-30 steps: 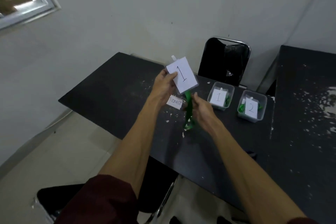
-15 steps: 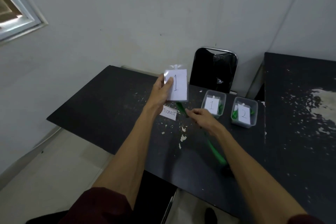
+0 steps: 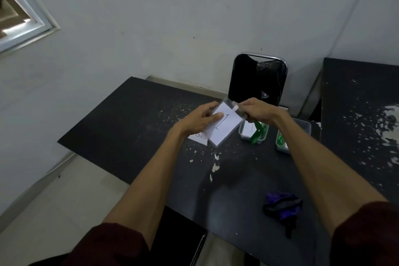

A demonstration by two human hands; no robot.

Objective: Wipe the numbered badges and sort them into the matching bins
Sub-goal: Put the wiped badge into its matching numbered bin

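A white badge marked 1, in a clear sleeve, is held above the black table. My left hand pinches its left edge with the thumb on its face. My right hand grips its top clip end, and the green lanyard hangs from that hand over the bin marked 1. That clear bin holds a white card and green lanyards. A second clear bin, with green inside, sits to its right, partly hidden by my right forearm.
A white label card lies on the table under my left hand. A purple and black cloth lies near the table's front right. A black chair stands behind the table. A second dark table stands on the right.
My right hand rose from the table to the badge's top end, gathering the green lanyard. The badge tilted and dropped lower, toward the bin marked 1. The view shifted, showing the purple cloth.
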